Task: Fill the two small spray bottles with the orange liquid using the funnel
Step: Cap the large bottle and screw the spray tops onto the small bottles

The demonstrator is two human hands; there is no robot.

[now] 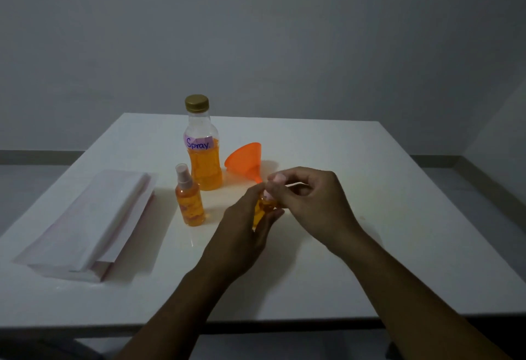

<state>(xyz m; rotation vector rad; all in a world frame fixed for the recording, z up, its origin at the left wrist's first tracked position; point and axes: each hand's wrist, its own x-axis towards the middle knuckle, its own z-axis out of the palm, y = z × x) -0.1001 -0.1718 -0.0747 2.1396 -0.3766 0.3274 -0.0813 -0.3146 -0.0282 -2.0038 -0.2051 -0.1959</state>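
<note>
A small spray bottle (262, 211) full of orange liquid is held upright near the table's middle by my left hand (244, 228), which grips its body. My right hand (307, 197) pinches the pink spray top (276, 179) on that bottle. A second small spray bottle (189, 198), also orange-filled with its clear cap on, stands to the left. Behind it stands the large bottle (203, 157) labelled "Spray", gold lid on, about half full of orange liquid. The orange funnel (245, 160) lies on its side just behind my hands.
A folded stack of white paper or cloth (94, 223) lies at the left of the white table (370, 189). A grey wall rises behind the table. The table's front edge runs below my forearms.
</note>
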